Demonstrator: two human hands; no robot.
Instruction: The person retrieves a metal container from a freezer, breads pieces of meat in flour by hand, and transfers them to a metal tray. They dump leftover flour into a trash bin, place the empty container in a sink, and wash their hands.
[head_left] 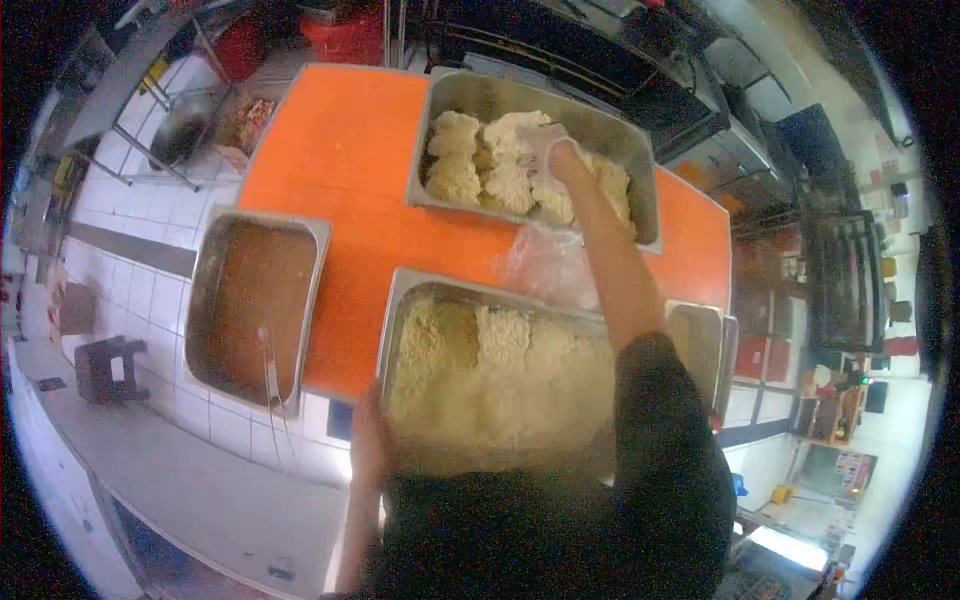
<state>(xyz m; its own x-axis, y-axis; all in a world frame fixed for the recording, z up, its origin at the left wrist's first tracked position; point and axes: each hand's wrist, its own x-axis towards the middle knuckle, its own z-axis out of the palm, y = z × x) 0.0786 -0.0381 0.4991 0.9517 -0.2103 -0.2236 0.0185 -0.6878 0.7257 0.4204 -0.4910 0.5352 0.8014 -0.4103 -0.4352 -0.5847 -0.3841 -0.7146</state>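
Observation:
My right hand [553,150], in what looks like a clear, flour-dusted glove, reaches into the far steel pan [645,190]. Its fingers are closed over a breaded chicken piece [515,133], partly hiding it. Several similar coated pieces lie side by side around it. Down at the near steel pan [392,310], my left hand [368,445] grips the left side, its fingertips partly hidden and blurred. Pale flour [500,400] fills much of this near pan, with lumpy coated pieces [503,337] along its far side.
An orange tabletop [335,150] carries the pans. A crumpled clear plastic bag [548,265] lies between them. At the left edge stands a pan of brownish liquid [255,290] with a wire-handled tool [270,375]. Another metal container [697,345] sits right of the near pan, beside my forearm.

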